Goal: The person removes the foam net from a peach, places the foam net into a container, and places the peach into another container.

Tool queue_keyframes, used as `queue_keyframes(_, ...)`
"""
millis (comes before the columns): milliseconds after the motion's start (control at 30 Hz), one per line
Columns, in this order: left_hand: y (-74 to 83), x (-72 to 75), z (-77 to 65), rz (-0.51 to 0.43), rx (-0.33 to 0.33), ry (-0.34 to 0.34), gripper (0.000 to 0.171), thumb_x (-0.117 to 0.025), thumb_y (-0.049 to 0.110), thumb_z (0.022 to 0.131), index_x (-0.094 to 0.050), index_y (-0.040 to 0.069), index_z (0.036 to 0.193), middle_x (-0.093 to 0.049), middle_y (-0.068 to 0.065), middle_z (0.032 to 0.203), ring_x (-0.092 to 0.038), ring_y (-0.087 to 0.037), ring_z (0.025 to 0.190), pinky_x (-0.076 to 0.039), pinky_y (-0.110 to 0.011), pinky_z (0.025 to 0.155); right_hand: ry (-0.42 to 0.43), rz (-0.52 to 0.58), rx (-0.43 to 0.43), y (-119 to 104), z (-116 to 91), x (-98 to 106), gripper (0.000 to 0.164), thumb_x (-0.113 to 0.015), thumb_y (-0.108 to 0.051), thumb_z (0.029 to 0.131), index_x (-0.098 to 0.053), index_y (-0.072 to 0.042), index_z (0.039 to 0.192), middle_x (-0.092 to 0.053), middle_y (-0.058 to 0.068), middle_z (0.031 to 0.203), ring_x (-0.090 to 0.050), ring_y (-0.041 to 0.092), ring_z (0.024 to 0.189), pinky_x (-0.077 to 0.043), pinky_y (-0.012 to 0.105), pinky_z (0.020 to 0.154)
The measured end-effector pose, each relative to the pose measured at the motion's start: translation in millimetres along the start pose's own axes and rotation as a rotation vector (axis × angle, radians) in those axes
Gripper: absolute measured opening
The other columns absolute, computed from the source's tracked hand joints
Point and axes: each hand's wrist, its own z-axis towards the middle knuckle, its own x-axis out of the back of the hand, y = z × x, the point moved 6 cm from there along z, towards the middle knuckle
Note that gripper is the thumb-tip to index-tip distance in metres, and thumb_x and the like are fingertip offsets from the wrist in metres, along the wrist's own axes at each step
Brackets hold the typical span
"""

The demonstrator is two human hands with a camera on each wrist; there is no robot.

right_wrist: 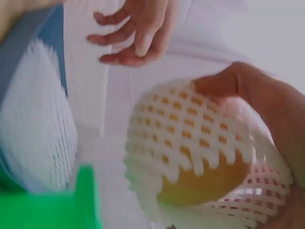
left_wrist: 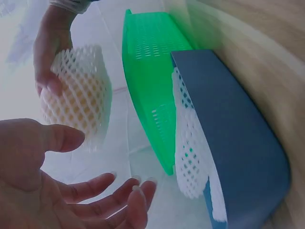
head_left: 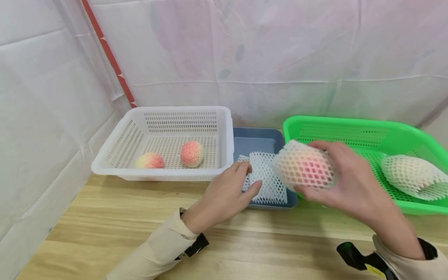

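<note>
My right hand (head_left: 350, 179) grips a pink and yellow peach (head_left: 311, 171) wrapped in a white foam net sleeve (head_left: 290, 155), held up at the left end of the green basket (head_left: 378, 124). In the right wrist view part of the peach (right_wrist: 205, 183) shows bare through the sleeve's open end. My left hand (head_left: 224, 190) hovers near the blue-grey tray (head_left: 259, 136), fingers loosely bent and holding nothing. Flat foam net sleeves (head_left: 267, 179) lie in that tray. The left wrist view shows a gap between my left hand (left_wrist: 71, 186) and the wrapped peach (left_wrist: 78, 100).
A white basket (head_left: 161, 175) on the left contains two bare peaches (head_left: 191, 153). Another sleeved fruit (head_left: 413, 177) lies in the green basket. The containers stand on a wooden table (head_left: 115, 217), with a pale cloth (head_left: 245, 50) hanging behind them.
</note>
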Motion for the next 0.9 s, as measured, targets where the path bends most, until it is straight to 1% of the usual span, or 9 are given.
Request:
queue_keyframes(67,-3.5,1.8,-7.4,0.0,-0.001,-0.007,0.043,-0.047,0.04,0.098,-0.053,0.008,0.125,-0.059,-0.006,0.121,-0.059,-0.018,0.103,-0.052,-0.034,0.085,-0.05,0.01,0.045,-9,-5,-8,0.09,-0.093,-0.034,0.051,-0.053,-0.006,0.127,-0.059,0.011,0.108,-0.057,0.025,0.087,-0.048,0.029,0.06)
queue_keyframes(167,-9.2,3.1,-18.7,-0.006,-0.002,-0.007,0.041,-0.049,0.037,0.098,-0.054,0.008,0.125,-0.06,-0.006,0.121,-0.059,-0.019,0.107,-0.052,-0.037,0.086,-0.098,0.027,0.097,-20,-12,-20,0.088,-0.092,-0.035,0.05,-0.054,-0.008,0.125,-0.059,0.006,0.109,-0.059,0.021,0.087,-0.051,0.031,0.062)
queue_keyframes(267,-14.4,1.1,-29.2,-0.007,-0.01,-0.02,0.037,-0.053,0.034,0.096,-0.056,0.008,0.123,-0.061,-0.005,0.117,-0.06,-0.018,0.104,-0.054,-0.037,0.082,-0.119,0.037,0.142,-30,-22,-32,0.087,-0.092,-0.035,0.049,-0.055,-0.01,0.124,-0.058,0.0,0.109,-0.058,0.015,0.088,-0.053,0.03,0.065)
queue_keyframes(367,-18.8,-3.5,-36.0,0.006,-0.03,-0.055,0.032,-0.057,0.03,0.094,-0.059,0.008,0.118,-0.062,-0.005,0.113,-0.061,-0.016,0.1,-0.054,-0.033,0.082,-0.143,0.033,0.159,-36,-34,-43,0.087,-0.091,-0.036,0.047,-0.056,-0.013,0.123,-0.057,-0.004,0.11,-0.057,0.01,0.09,-0.055,0.031,0.067)
queue_keyframes(433,-22.2,-7.2,-38.4,0.022,-0.041,-0.083,0.028,-0.058,0.026,0.094,-0.061,0.007,0.114,-0.063,-0.005,0.109,-0.062,-0.015,0.096,-0.053,-0.03,0.081,-0.173,0.022,0.149,-39,-41,-53,0.087,-0.09,-0.037,0.047,-0.056,-0.015,0.123,-0.055,-0.005,0.111,-0.056,0.008,0.091,-0.055,0.032,0.07)
queue_keyframes(533,-26.6,-10.8,-40.2,0.036,-0.051,-0.113,0.023,-0.061,0.022,0.092,-0.062,0.007,0.109,-0.062,-0.005,0.106,-0.061,-0.014,0.092,-0.053,-0.028,0.078,-0.223,-0.018,0.129,-42,-49,-66,0.087,-0.089,-0.039,0.047,-0.055,-0.016,0.124,-0.055,-0.005,0.112,-0.056,0.009,0.093,-0.055,0.034,0.073)
queue_keyframes(633,-29.4,-12.5,-41.1,0.041,-0.055,-0.13,0.022,-0.063,0.021,0.091,-0.063,0.006,0.108,-0.062,-0.005,0.108,-0.062,-0.016,0.094,-0.053,-0.029,0.08,-0.254,-0.053,0.119,-45,-54,-77,0.087,-0.089,-0.041,0.047,-0.055,-0.017,0.124,-0.055,-0.003,0.113,-0.056,0.011,0.095,-0.055,0.036,0.074)
queue_keyframes(800,-31.6,-12.9,-41.8,0.03,-0.049,-0.149,0.023,-0.063,0.022,0.091,-0.063,0.007,0.109,-0.062,-0.004,0.11,-0.061,-0.015,0.097,-0.053,-0.03,0.082,-0.257,-0.076,0.128,-48,-57,-84,0.088,-0.088,-0.042,0.046,-0.056,-0.016,0.124,-0.055,0.002,0.115,-0.057,0.018,0.101,-0.056,0.04,0.073)
queue_keyframes(900,-32.8,-12.8,-42.1,0.029,-0.04,-0.159,0.024,-0.063,0.024,0.091,-0.063,0.008,0.109,-0.062,-0.003,0.109,-0.06,-0.015,0.096,-0.053,-0.029,0.081,-0.282,-0.087,0.124,-48,-59,-86,0.088,-0.088,-0.043,0.048,-0.055,-0.016,0.125,-0.055,0.003,0.118,-0.056,0.021,0.103,-0.056,0.042,0.072)
